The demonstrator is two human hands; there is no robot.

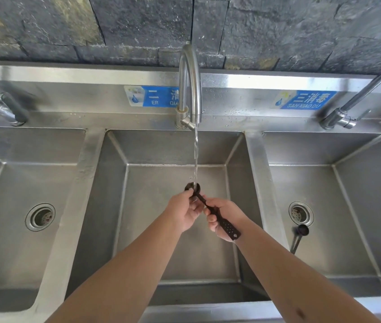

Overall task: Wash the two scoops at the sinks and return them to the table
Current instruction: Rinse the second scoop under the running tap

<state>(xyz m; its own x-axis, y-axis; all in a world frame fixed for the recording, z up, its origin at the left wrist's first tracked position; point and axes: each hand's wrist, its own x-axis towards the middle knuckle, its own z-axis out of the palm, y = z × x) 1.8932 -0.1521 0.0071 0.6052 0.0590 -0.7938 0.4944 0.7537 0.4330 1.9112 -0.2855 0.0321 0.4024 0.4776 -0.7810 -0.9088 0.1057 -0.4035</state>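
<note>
A dark scoop (225,226) with a long perforated handle is held over the middle sink (175,229), its round bowl under the running water. My right hand (222,217) grips the handle. My left hand (186,212) pinches the scoop just below the bowl, fingers on its rim. A second dark scoop (300,236) lies in the right sink (348,206), bowl near the drain, handle pointing toward me. The table is out of view.
The middle tap (190,89) pours a thin stream into the middle sink. A left sink (10,194) with a drain and its own tap stands beside it. Another tap (348,113) serves the right sink. A dark stone wall rises behind.
</note>
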